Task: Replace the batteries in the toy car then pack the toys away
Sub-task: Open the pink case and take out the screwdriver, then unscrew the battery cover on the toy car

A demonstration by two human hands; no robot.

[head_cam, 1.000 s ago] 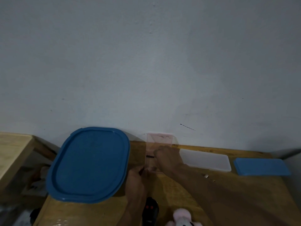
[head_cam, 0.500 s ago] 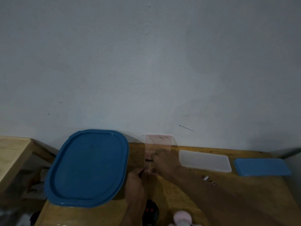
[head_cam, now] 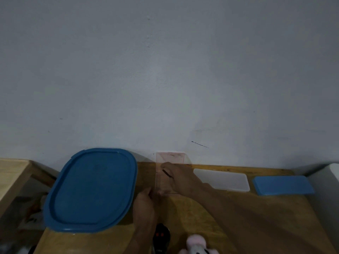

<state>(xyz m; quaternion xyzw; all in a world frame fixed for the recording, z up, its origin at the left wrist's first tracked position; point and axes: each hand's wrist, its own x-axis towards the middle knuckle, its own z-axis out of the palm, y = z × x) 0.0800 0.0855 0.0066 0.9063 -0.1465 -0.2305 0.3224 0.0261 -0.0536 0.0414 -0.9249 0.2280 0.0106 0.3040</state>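
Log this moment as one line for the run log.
left hand: steadies clear pink box at near corner | right hand: reaching into box | blue lid: leaning, off | toy car: on table, unpacked

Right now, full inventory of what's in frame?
large oval lid: 1, dark blue, left end of table
clear pinkish box: 1, by wall, centre
flat white lid: 1, right of box
flat blue lid: 1, far right
toy car: 1, black, red lights, bottom edge
plush toy: 1, pink, bottom edge
wooden table: 1, tan
left hand: at box's near corner
right hand: inside box, thin dark object at its fingers
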